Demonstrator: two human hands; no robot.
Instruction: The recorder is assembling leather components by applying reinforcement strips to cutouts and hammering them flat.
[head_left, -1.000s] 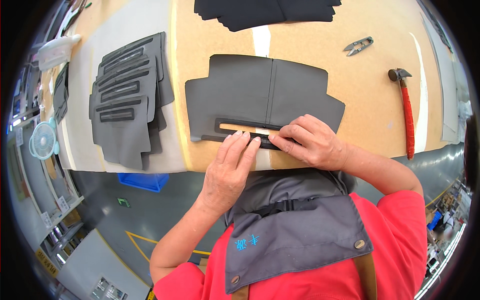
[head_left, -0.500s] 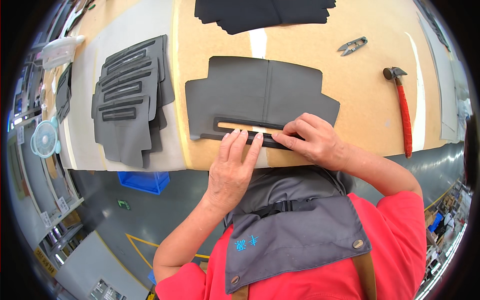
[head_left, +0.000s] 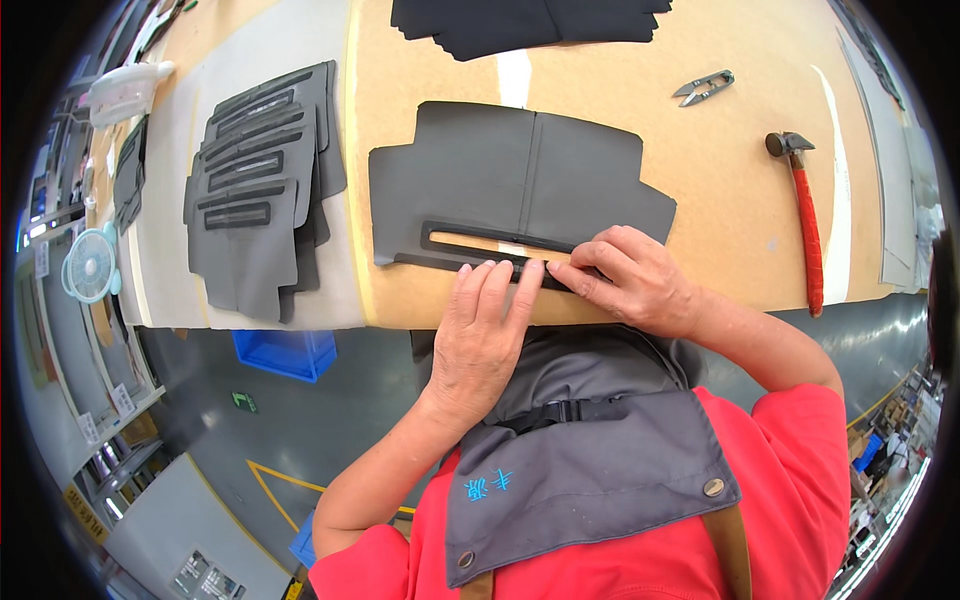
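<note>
A dark grey sheet-material panel [head_left: 470, 165] with stepped corners and a middle seam lies flat before me. Near its front edge is a long slot with a black border [head_left: 428, 238]; tan table shows through the opening. My left hand [head_left: 475, 345] rests with fingers stretched out on the black band along that edge, holding nothing. Beside it, my right hand [head_left: 640, 285] is closed, thumb and forefinger pinching the panel's front edge. The fingertips of both hands nearly meet. Part of the slot and edge is hidden beneath my right hand.
Overlapping grey panels with slots [head_left: 245, 190] lie to the left. A dark stack [head_left: 525, 25] sits at the far side. On the right are thread snips [head_left: 705, 88] and a red-handled hammer [head_left: 805, 220]. A blue bin [head_left: 287, 352] stands below the table edge [head_left: 395, 322].
My left hand has slid slightly right, its forefinger now close to my right thumb. My right hand keeps its pinch on the front edge. The whole view has shifted a little.
</note>
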